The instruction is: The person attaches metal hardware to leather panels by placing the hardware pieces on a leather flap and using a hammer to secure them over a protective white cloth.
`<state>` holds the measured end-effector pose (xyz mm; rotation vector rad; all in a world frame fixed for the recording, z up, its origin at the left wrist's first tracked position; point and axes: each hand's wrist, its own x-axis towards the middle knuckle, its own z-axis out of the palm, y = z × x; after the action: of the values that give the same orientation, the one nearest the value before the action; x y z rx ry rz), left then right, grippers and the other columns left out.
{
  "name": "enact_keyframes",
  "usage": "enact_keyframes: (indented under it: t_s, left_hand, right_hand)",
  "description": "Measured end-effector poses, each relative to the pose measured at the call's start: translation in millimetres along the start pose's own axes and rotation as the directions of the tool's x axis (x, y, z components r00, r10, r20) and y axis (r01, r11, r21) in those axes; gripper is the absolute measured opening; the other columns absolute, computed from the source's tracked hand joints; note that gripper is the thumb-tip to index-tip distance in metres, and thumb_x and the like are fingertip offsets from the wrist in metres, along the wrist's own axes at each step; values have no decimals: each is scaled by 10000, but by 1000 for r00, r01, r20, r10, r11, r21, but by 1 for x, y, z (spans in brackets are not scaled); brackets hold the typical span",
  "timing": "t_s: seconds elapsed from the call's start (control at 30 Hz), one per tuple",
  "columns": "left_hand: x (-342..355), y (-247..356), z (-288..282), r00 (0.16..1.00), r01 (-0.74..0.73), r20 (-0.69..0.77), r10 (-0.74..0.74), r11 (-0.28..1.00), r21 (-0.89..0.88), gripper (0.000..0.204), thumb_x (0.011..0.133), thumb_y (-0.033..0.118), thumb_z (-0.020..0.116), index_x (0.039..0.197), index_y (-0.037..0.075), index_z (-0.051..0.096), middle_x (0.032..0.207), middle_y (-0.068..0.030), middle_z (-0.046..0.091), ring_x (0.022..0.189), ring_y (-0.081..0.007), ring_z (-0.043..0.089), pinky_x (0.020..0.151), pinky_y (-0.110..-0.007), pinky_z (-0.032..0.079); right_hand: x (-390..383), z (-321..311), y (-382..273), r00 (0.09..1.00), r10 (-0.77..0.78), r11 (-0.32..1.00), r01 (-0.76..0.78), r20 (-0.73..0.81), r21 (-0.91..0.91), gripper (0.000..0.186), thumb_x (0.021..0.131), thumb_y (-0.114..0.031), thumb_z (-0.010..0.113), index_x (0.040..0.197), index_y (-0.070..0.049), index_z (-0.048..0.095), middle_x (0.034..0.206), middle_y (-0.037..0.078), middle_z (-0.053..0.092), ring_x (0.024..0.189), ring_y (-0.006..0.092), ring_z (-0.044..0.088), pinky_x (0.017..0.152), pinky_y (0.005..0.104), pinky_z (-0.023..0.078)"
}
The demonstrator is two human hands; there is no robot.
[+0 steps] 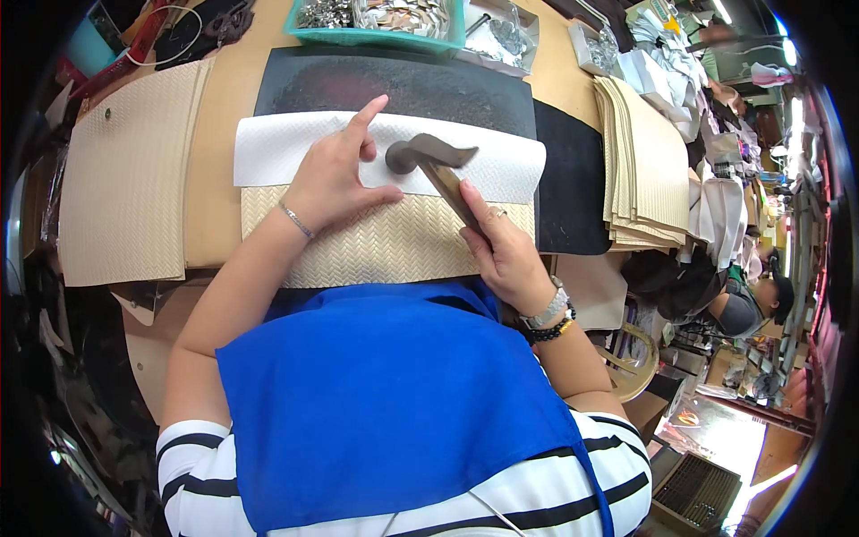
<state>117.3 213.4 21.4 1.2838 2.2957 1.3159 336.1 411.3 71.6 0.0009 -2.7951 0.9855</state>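
Observation:
In my right hand (503,255) is a hammer (452,183), gripped by its wooden handle, with its round dark head over the white strip. My left hand (344,170) hovers at the sheet with the index finger pointing away and the thumb stretched out to the right; it holds nothing that I can see. Beneath both lies a cream sheet with a woven herringbone pattern (385,242), its far part folded over or covered by a white strip (277,148). A black work mat (403,80) lies under the far edge. Whether the hammer touches the strip, I cannot tell.
A stack of cream patterned sheets (644,161) lies at the right, more sheets (125,179) at the left. Beyond the mat stand a teal tray (376,38) of small metal parts and a white box (506,40) of hardware. Another person (752,304) sits far right.

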Motion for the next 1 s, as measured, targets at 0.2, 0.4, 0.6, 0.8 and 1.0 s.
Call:
enact_keyframes:
  t_s: [0.2, 0.4, 0.6, 0.8, 1.0]
  left_hand:
    - [4, 9, -11, 996, -8, 85, -4, 990, 140, 1149, 624, 349, 1002, 1598, 157, 425, 992, -89, 632, 891, -271, 642, 823, -380, 550]
    - [10, 10, -24, 883, -459, 213, 417, 677, 576, 433, 890, 352, 783, 1234, 101, 701, 1269, -99, 667, 1209, -301, 631, 1074, -468, 450]
    - [44, 5, -26, 884, -467, 298, 360, 703, 536, 197, 936, 317, 739, 1005, 135, 709, 1188, -30, 692, 1164, -233, 648, 1036, -435, 464]
    - [93, -22, -62, 967, -45, 255, -18, 970, 240, 230, 1042, 309, 645, 1138, 132, 754, 1061, -52, 736, 951, -171, 702, 808, -332, 522]
    - [79, -76, -140, 804, 594, 328, -495, 678, -433, 957, 996, 852, 259, 1413, 50, 573, 1156, -74, 738, 1032, -138, 703, 865, -310, 544]
  right_hand:
    - [-6, -4, 8, 991, 39, 997, -30, -129, 70, 668, 1002, -61, 663, 1622, -152, 430, 1041, 200, 687, 933, 360, 699, 835, 416, 563]
    - [-46, -49, 82, 839, 170, 945, -287, -517, -155, 579, 998, -25, 665, 1556, -99, 527, 1136, 182, 707, 971, 308, 708, 853, 386, 568]
    - [-52, -65, 77, 929, -47, 956, -65, -368, -287, 45, 898, -121, 759, 900, -86, 730, 936, 83, 752, 928, 296, 716, 851, 423, 540]
    - [40, -9, 31, 936, 82, 953, 28, 342, -303, 449, 1034, -463, 605, 1333, -135, 676, 1304, 150, 687, 1227, 318, 639, 1046, 471, 481]
    - [122, 30, 73, 986, -18, 996, 3, -164, -88, 981, 1041, -528, 583, 1696, -77, 9, 1544, 295, 505, 1439, 446, 482, 1243, 596, 266]
